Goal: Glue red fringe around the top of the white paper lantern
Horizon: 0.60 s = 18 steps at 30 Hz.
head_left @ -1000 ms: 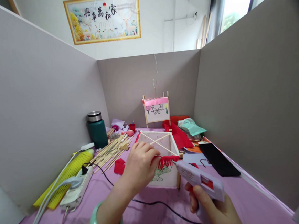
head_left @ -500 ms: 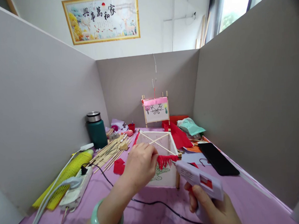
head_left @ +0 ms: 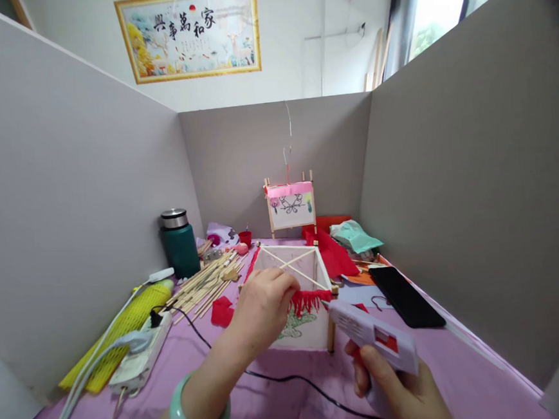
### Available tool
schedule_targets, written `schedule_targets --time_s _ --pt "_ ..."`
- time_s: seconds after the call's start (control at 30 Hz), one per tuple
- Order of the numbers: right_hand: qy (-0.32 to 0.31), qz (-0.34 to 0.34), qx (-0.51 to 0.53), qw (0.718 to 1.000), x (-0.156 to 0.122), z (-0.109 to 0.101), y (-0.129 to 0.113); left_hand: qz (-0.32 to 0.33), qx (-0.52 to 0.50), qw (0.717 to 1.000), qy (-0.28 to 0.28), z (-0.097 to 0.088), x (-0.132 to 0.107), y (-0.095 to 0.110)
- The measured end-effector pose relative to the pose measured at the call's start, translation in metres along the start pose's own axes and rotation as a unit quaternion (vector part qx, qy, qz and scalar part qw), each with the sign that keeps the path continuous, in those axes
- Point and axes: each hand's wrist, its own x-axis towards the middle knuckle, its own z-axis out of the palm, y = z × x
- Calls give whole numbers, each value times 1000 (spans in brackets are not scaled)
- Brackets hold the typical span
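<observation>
A white paper lantern with a wooden stick frame stands on the purple table. A red fringe strip lies along its near top edge. My left hand, with a green bangle on the wrist, is closed in a pinch on the left end of that fringe and presses it to the frame. My right hand grips a pale purple glue gun, whose nozzle touches the fringe near the lantern's right corner post.
Wooden sticks, a green flask, a power strip and yellow mesh lie left. A finished small lantern, red paper and a black phone lie behind and right. Grey partitions wall in the table.
My left hand has slid slightly along the fringe, keeping its pinch. The glue gun stays at the lantern's right corner. The view has shifted a little.
</observation>
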Motion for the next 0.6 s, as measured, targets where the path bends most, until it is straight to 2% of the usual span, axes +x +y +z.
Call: schedule_targets --time_s 0.23,0.6 --pt "5 -12 8 1000 -1 -1 -5 19 15 1000 -15 0 -1 -2" --pt "-2 17 11 1000 -3 -2 -1 39 47 998 4 4 0 -2"
